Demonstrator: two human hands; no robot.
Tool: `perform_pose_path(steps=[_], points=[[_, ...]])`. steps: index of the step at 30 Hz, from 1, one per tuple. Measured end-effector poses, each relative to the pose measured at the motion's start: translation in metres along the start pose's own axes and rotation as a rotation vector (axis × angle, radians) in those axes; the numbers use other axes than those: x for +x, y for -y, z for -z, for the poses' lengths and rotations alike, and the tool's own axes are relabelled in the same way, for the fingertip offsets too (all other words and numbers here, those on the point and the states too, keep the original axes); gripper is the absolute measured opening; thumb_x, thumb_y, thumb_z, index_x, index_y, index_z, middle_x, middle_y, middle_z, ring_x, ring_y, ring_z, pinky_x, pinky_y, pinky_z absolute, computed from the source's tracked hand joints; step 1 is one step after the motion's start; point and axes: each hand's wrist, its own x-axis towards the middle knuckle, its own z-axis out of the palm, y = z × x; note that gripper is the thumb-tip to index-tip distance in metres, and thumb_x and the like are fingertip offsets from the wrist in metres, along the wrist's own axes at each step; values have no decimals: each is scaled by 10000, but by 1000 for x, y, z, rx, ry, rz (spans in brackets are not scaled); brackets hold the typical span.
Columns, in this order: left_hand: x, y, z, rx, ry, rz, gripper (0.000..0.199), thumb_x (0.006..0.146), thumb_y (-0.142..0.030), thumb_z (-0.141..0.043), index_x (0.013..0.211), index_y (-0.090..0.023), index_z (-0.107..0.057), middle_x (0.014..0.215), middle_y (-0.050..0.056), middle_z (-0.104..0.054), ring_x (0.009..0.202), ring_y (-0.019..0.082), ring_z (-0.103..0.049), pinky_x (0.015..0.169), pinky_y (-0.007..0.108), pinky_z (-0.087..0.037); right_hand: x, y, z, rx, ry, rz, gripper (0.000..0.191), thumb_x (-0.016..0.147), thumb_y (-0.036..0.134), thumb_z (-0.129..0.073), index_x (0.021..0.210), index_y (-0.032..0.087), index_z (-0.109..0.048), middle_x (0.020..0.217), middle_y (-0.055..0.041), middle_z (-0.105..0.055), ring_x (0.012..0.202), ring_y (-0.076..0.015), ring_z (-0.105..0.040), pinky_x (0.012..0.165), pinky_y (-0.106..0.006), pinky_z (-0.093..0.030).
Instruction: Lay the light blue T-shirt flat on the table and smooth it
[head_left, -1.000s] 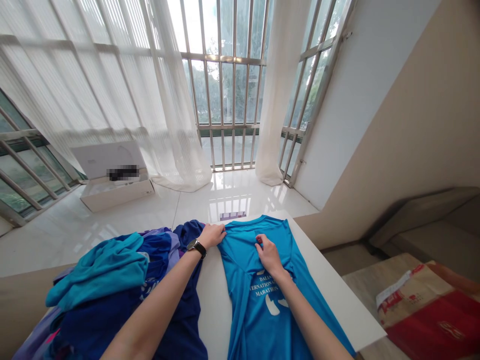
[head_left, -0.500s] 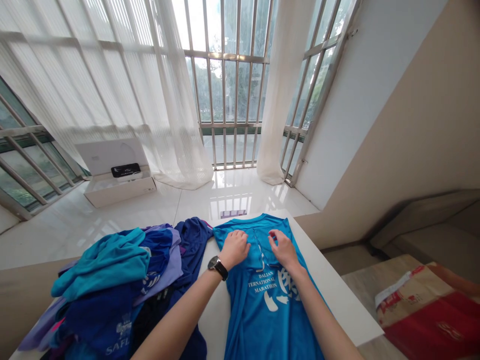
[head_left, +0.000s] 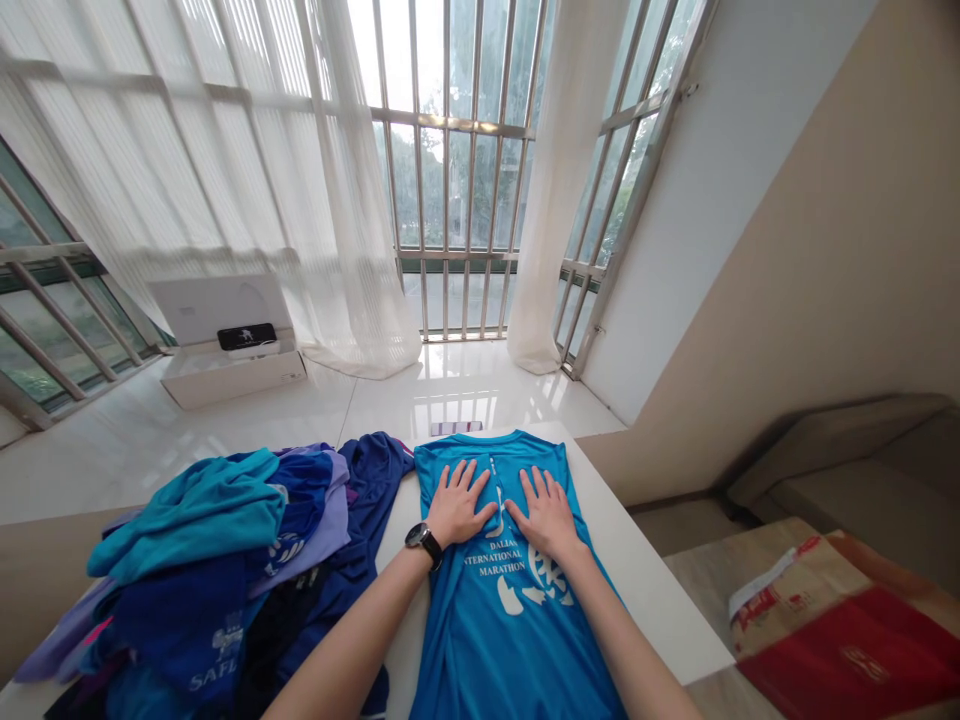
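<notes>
A blue shirt (head_left: 510, 640) with white lettering lies spread on the white table (head_left: 667, 590), its collar toward the window. On its upper left part rests my left hand (head_left: 456, 505), palm down with the fingers spread; a black watch is on that wrist. My right hand (head_left: 546, 512) lies on the upper right part, fingers also spread. Neither hand grips anything. To the left, a heap of clothes (head_left: 187, 520) in teal, navy and lilac covers the table.
An open white box (head_left: 232, 382) with a black item in it stands on the glossy sill at the back left. Sheer curtains (head_left: 367, 200) hang before the barred window. At the lower right is a red and brown paper bag (head_left: 862, 650).
Both hands have come down flat on the shirt and their fingers have spread from a curled pose. The shirt's upper part looks smoother. The whole view has shifted slightly.
</notes>
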Motion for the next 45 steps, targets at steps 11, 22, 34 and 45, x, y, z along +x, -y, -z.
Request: perform_pose_path(steps=[11,22,34,45], points=[[-94,-15,39,-201,-184,141,516,968,-423,-462,1412,-160,-475,1540,176,-370,1443,321,-314,1157,506,-331,-22,-5,31,115,-126,33,674,948,571,-351,1486,167,-391,1599,-145,-308,1490,-296,-221,1176,-516,-275],[-255,-30,-5,-25,-133,158,570,833,-495,-612,1369,-311,-546,1399,119,-565,1277,374,-521,1058,527,-445,-162,-14,1,207,-245,53,609,856,588,-513,1362,254,-574,1503,-104,-476,1446,-362,-320,1139,-579,-361],[-241,-86,49,-71,52,355,187,890,-318,-452,955,-245,-611,944,110,-684,932,315,-645,876,465,-465,-202,128,29,956,191,-80,463,850,661,-502,1014,263,-672,778,-43,-714,656,-232,-683,623,-342,-541],[-211,-72,91,-589,247,-126,186,954,-337,-486,1025,-277,-648,973,20,-752,876,187,-710,804,249,-518,-177,129,4,1317,276,-203,518,661,675,-730,946,244,-767,1071,-69,-748,1119,-295,-629,1004,-390,-464]])
